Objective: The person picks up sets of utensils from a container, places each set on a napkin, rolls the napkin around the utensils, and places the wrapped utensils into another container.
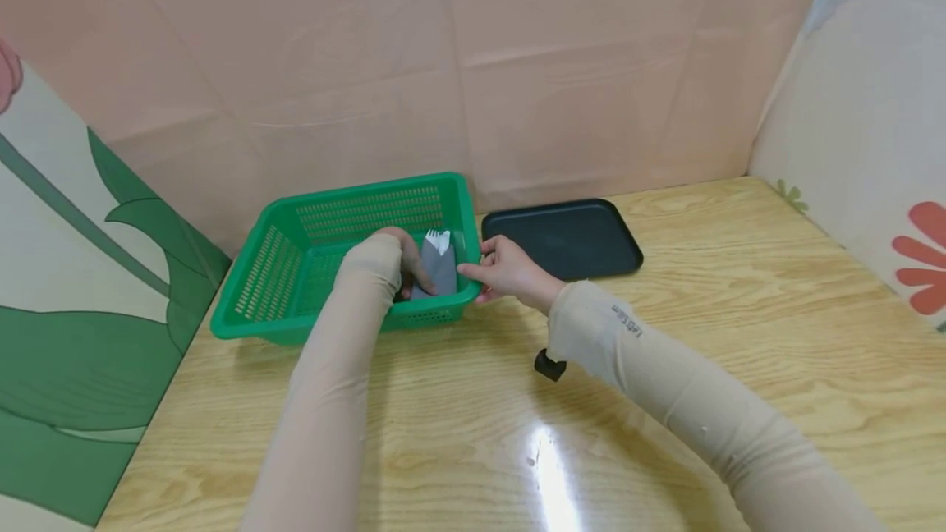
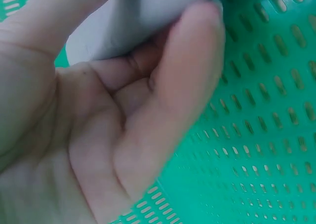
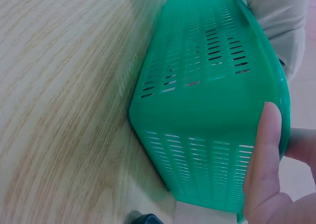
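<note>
A green perforated plastic basket (image 1: 284, 325) stands on the table. Inside it, at the right end, my left hand (image 1: 410, 261) grips a grey cutlery pouch (image 1: 442, 268) with the silvery tines of a fork (image 1: 438, 238) poking out of its far end. In the left wrist view, the fingers of the left hand (image 2: 123, 100) curl against the smooth grey pouch (image 2: 138, 17). My right hand (image 1: 510, 271) pinches the basket's rim at the near right corner. The right wrist view shows the fingers of that hand (image 3: 269, 179) on either side of the basket's edge (image 3: 282, 93).
A black rectangular tray (image 1: 562, 238) lies right of the basket, near the back wall. The wood-grain table (image 1: 458, 433) extends to the front and right. A small black object (image 1: 550, 364) shows beneath the right wrist. Pink sheeting (image 1: 355, 64) hangs behind the table.
</note>
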Tool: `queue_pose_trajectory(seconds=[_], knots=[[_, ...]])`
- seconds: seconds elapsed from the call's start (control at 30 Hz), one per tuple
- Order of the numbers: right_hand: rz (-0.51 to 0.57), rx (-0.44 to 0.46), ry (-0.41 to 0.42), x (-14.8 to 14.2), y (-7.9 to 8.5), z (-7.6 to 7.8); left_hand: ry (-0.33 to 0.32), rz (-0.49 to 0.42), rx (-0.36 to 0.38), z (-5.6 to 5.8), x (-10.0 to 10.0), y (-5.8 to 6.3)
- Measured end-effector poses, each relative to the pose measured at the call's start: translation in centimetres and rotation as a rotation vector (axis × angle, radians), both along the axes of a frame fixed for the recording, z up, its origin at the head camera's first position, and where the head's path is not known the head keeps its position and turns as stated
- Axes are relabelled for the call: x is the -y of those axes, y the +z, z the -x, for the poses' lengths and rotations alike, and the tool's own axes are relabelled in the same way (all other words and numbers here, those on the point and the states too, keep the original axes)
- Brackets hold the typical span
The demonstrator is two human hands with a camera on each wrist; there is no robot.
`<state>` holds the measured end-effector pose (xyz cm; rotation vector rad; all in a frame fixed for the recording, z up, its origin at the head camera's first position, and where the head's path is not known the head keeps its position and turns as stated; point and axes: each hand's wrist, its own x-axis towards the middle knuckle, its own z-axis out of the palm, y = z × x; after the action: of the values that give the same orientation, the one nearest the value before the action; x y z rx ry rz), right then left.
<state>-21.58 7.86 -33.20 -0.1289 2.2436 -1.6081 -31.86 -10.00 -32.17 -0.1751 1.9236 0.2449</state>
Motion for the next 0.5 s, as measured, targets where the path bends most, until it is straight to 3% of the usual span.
queue_pose_trajectory(seconds=[0.1,0.3,0.5], knots=[[0.004,0.001,0.004,0.1,0.0,0.0,0.036,-0.030,0.000,-0.2,0.1,0.0],[-0.004,0.015,-0.007,0.1,-0.1,0.1,0.033,-0.061,-0.055,-1.1,-0.1,0.7],[-0.015,0.018,-0.008,0.2,0.2,0.1,0.137,-0.053,-0.064,-1.0,-0.3,0.7]])
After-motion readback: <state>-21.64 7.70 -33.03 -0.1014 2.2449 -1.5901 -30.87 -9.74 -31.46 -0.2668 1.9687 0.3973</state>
